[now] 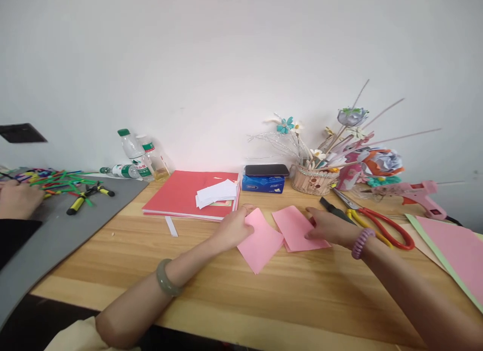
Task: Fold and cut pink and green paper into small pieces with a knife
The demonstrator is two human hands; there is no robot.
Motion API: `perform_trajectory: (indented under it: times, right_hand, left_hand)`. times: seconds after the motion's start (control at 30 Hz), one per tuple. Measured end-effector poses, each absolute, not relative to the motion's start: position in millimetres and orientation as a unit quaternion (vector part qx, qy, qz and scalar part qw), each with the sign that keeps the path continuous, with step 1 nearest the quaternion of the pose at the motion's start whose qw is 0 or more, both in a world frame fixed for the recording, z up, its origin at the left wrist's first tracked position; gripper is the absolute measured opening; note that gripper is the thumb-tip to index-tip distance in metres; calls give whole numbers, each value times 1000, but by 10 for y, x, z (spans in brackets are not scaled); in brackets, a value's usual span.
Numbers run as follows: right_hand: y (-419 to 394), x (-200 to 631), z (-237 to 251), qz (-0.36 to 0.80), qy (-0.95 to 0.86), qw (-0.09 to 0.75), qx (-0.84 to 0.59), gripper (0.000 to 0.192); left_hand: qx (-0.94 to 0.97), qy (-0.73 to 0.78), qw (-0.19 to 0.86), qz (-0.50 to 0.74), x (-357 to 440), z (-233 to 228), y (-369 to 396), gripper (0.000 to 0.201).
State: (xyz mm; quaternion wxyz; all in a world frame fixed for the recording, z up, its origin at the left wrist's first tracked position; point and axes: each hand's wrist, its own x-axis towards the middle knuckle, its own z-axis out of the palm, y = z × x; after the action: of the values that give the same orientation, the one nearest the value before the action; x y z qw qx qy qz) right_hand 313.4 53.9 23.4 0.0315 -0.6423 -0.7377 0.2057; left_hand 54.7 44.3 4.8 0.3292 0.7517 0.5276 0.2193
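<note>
Two pieces of pink paper lie side by side in front of me, their near corners meeting or slightly overlapping. My left hand (234,227) pinches the left pink paper (259,245) at its upper left edge, thumb on top. On the right, my right hand (327,226) grips the other pink paper (292,227) by its right side, with the thumb and fingers at its edge. Another pink edge shows under this right paper, so it may be more than one sheet. Just beyond my right hand are red-handled scissors (381,225) and a yellow-handled tool (362,224).
A red paper stack (177,192) bears white paper slips (216,194). Behind stand a blue tissue pack (263,184) with a black phone (266,170), a flower basket (313,180) and a pink glue gun (418,196). At left, another person's hand (18,200) is near pipe cleaners (60,180).
</note>
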Motion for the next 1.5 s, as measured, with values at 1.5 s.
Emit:
perform_trajectory:
  times: [1.5]
  right_hand:
    - [514, 2590, 227, 483, -572, 434, -501, 38]
  left_hand:
    - [808, 545, 196, 110, -570, 254, 1132, 64]
